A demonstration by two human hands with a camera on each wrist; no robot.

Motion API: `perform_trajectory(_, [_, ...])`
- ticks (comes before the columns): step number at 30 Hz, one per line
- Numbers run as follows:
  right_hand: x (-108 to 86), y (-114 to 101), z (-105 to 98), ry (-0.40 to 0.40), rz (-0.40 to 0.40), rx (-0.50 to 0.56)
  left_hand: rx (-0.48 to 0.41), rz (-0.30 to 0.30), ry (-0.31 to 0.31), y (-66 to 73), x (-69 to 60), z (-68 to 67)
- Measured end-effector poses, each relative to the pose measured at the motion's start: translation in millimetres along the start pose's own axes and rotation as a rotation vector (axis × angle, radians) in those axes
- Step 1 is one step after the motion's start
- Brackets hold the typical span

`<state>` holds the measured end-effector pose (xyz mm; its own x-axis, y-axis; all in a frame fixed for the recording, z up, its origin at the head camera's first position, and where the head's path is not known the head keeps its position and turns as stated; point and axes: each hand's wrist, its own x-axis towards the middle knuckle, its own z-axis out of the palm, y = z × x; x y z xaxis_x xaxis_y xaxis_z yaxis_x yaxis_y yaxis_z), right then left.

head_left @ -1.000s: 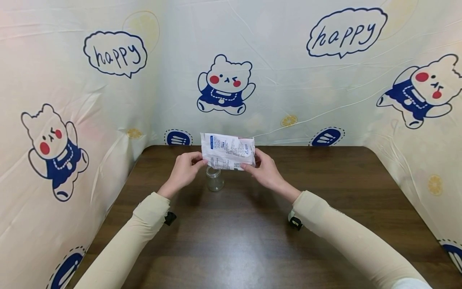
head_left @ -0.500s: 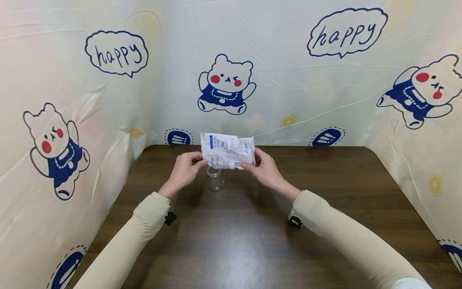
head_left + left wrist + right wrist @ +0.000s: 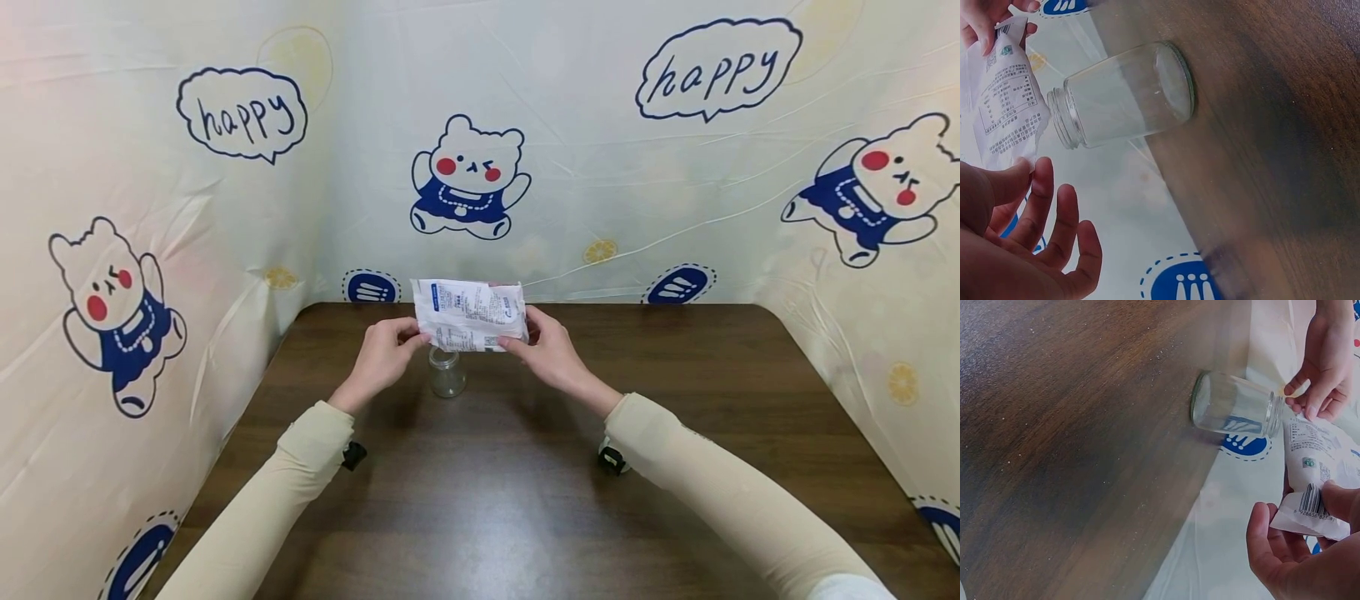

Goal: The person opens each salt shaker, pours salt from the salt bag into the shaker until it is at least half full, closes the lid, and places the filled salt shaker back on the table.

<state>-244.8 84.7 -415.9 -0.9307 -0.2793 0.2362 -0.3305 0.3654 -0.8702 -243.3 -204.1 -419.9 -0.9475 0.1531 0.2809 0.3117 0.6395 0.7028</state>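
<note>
A white printed packet (image 3: pixel 468 315) with dark text, a blue label and a barcode is held up between both hands, lengthwise from left to right. My left hand (image 3: pixel 384 357) pinches its left end between thumb and fingers; in the left wrist view the outer fingers (image 3: pixel 1066 219) spread loosely away from it. The right hand (image 3: pixel 549 352) grips the other end, thumb on the near face, beside the barcode in the right wrist view. Just below the packet's left part, a clear glass jar (image 3: pixel 447 375) stands upright on the table, its threaded mouth uncovered.
The dark wooden table (image 3: pixel 480 500) reaches back to a pale cloth backdrop (image 3: pixel 585 183) printed with bears and lettering. Similar cloth lines the left and right sides. A small dark device (image 3: pixel 352 454) sits at the left wrist, another (image 3: pixel 612 460) at the right.
The packet and both hands have shifted very slightly left in the head view. Both hands keep the same hold, and the jar stays where it was.
</note>
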Motion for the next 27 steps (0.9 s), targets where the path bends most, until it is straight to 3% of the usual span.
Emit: perform_trajectory(27, [2.7, -0.3, -1.6, 0.004, -0.017, -0.019, 0.006, 0.005, 0.01, 1.0, 1.1, 1.3])
